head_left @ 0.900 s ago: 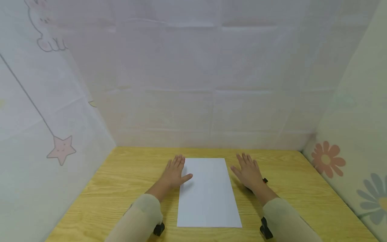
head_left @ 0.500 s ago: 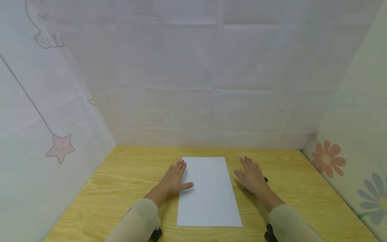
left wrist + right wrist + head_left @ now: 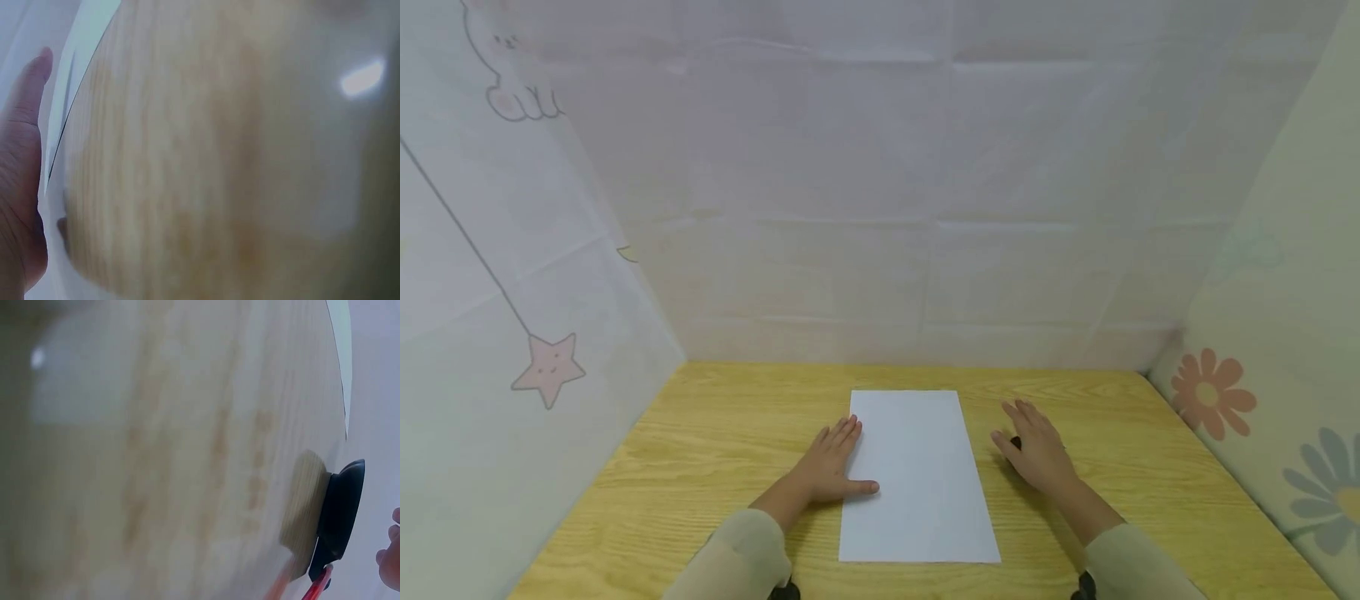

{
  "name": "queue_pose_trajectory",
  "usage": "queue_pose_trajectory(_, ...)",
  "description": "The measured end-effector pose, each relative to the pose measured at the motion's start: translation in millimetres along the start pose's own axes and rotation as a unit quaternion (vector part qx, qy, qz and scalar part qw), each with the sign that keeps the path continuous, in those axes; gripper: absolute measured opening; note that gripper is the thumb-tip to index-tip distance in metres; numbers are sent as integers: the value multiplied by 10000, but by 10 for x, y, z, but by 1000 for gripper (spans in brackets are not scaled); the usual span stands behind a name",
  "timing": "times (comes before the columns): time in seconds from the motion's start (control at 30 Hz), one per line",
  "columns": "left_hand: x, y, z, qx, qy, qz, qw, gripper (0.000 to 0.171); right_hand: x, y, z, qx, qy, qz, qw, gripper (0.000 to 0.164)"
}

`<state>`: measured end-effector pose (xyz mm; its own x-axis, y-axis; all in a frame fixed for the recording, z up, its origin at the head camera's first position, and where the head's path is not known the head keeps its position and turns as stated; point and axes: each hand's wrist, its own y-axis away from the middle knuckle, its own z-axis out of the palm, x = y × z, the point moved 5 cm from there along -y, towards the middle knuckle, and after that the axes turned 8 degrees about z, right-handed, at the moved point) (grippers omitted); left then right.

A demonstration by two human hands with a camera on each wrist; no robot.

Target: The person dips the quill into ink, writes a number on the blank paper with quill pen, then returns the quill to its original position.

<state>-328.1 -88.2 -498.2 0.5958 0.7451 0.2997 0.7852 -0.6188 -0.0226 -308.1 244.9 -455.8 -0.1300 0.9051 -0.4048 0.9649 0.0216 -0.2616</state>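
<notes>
A blank white sheet of paper (image 3: 925,483) lies flat on the wooden table. Along its left edge rests my left hand (image 3: 827,467), fingers extended, thumb reaching over the paper. The left wrist view shows the same hand (image 3: 22,150) beside the paper's edge (image 3: 84,44). To the right of the sheet, my right hand (image 3: 1037,454) is over a black object (image 3: 1016,442), its fingers loosely extended. In the right wrist view this black object (image 3: 340,512) has a red part (image 3: 317,586), and the fingertips (image 3: 391,559) are apart from it. Its kind is unclear.
The yellowish wooden table (image 3: 700,442) runs back to a pale cloth wall (image 3: 880,275). Side cloths stand close by, the left with a pink star (image 3: 550,367), the right with a red flower (image 3: 1210,392).
Along the paper's left edge, my left hand has slid toward me. My right hand has drawn back and slightly right, and the black object now shows between its thumb and fingers.
</notes>
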Motion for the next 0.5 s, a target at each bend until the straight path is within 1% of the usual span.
queue_pose_trajectory(0.13,12,44,37,-49,15,70,10000,108,40,47,-56,0,-10,106,9999,58)
queue_pose_trajectory(0.3,16,37,72,-145,-136,109,9997,109,134,76,-132,-42,-58,232,9997,57)
queue_pose_trajectory(0.5,34,56,86,-280,-367,122,9989,108,222,112,-163,-197,-178,349,9990,59)
